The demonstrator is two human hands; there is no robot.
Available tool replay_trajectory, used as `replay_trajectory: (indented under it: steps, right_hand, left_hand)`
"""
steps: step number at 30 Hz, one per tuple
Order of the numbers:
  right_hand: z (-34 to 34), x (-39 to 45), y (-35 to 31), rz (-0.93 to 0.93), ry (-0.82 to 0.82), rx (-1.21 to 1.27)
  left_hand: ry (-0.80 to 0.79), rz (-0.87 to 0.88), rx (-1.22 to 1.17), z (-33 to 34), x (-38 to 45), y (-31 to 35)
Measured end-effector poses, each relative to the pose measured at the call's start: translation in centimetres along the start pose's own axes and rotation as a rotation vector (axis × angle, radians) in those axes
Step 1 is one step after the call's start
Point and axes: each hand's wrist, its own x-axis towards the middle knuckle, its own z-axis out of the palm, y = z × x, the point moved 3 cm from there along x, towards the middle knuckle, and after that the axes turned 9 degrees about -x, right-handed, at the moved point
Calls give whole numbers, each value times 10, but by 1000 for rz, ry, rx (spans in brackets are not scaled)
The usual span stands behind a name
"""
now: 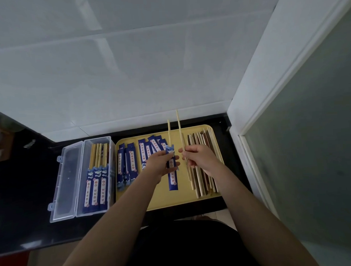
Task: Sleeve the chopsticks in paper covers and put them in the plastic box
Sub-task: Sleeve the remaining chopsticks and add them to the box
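The task looks partly done. The black tabletop (pixel 29 197) carries everything. Under both hands, the yellow tray (pixel 173 200) holds empty blue paper covers (pixel 130 164) left of the left fingers and a big pile of bare chopsticks (pixel 202 181) beneath the right fingers, so much remains. Further left, the open plastic box (pixel 96 175) holds about three sleeved pairs. The left hand (pixel 161 163) pinches a cover (pixel 173 178) with one chopstick (pixel 169 133) in it; the right hand (pixel 199 158) pinches the second chopstick (pixel 180 130), not yet inserted.
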Motion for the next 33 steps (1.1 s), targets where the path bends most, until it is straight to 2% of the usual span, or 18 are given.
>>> replay_trajectory:
  steps: [9, 12, 18, 21, 26, 33]
  right_hand:
    - [-12, -9, -12, -54, -5, 88]
    - [-19, -11, -21, -65, 4, 189]
    - [-38, -16, -41, -185, 178, 78]
    - [-42, -15, -45, -189, 262, 64]
    - [-40, -13, -49, -208, 381, -18]
    - [-44, -13, -63, -249, 406, 47]
  left_hand:
    - [30, 13, -38, 4, -6, -3]
    - [51, 20, -31, 6, -8, -2]
    - [83, -20, -9, 13, -9, -3]
    - [84, -40, 6, 14, -11, -4]
    - [117, -40, 145, 13, -16, 1]
    - [142, 16, 413, 6, -21, 3]
